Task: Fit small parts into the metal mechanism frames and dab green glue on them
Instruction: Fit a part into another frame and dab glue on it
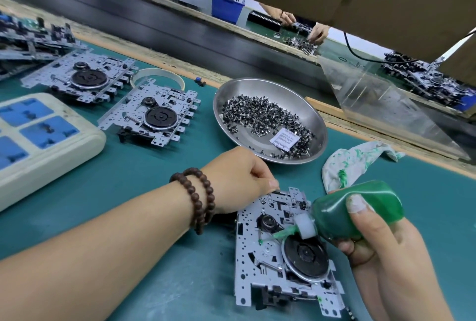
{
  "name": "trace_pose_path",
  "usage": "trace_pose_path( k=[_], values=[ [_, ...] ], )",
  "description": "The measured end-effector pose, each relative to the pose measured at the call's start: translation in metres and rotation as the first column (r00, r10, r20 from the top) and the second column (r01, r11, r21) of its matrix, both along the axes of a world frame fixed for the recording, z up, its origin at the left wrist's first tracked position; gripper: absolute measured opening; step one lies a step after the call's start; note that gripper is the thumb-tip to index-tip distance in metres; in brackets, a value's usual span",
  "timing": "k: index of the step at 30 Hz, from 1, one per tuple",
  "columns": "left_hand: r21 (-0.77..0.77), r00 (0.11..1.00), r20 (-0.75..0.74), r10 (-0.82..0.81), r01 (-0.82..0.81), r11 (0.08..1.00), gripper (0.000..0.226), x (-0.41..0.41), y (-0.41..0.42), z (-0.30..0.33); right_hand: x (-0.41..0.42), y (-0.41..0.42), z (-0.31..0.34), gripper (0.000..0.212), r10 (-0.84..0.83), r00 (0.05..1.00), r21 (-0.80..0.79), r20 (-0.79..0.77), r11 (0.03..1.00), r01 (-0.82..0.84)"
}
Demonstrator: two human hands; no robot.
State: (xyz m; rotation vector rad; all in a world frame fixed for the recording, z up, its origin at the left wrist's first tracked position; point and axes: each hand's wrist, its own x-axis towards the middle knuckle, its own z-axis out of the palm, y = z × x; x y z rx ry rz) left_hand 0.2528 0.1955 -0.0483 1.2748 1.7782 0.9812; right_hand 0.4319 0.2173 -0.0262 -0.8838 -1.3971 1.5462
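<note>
A metal mechanism frame [247, 251] with a black flywheel lies on the green mat in front of me. My left hand [239, 179] grips its upper left corner with curled fingers. My right hand [381, 241] grips a green glue bottle [360, 207], tilted down to the left. The bottle's green nozzle tip [265, 238] touches the frame beside a small round hub. A steel bowl [231, 99] holding several small dark parts and a white sachet sits behind the frame.
Two more mechanism frames [154, 114] [82, 76] lie at the left, with a stack behind them. A white power strip [64, 148] sits far left. A glue-stained rag [353, 163] lies right of the bowl. Another person's hands [316, 32] work across the bench.
</note>
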Motion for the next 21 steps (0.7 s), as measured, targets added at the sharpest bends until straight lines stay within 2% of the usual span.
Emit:
trace_pose_path(
  k=[2, 4, 6, 11, 16, 21],
  values=[
    [0.002, 1.0, 0.004, 0.003, -0.003, 1.0, 0.018, 0.0, 0.0, 0.0, 0.001, 0.0, -0.001, 0.033, -0.012, 1.0, 0.006, 0.009, 1.0, 0.012],
    [0.001, 1.0, 0.009, 0.002, -0.002, 1.0, 0.018, 0.0, 0.0, 0.0, 0.001, 0.002, -0.002, 0.009, -0.019, 0.999, -0.024, -0.037, 1.0, 0.018],
    [0.005, 1.0, -0.001, -0.002, 0.002, 1.0, 0.019, -0.001, 0.0, -0.001, 0.004, 0.006, -0.005, 0.022, -0.033, 0.997, -0.031, -0.074, 0.999, 0.031],
    [0.006, 1.0, -0.007, -0.011, 0.011, 1.0, 0.018, 0.0, 0.0, -0.001, 0.009, 0.018, -0.001, 0.028, -0.078, 0.969, -0.132, -0.234, 0.99, 0.047],
    [-0.001, 1.0, 0.015, -0.024, 0.024, 1.0, 0.018, 0.002, -0.001, 0.001, 0.018, 0.025, 0.003, 0.028, -0.037, 0.974, -0.146, -0.223, 0.989, 0.004],
    [0.006, 0.999, -0.034, -0.028, 0.028, 1.0, 0.027, 0.002, -0.004, 0.005, 0.027, 0.032, 0.005, 0.036, -0.038, 0.986, -0.266, -0.163, 0.964, -0.006]
  ],
)
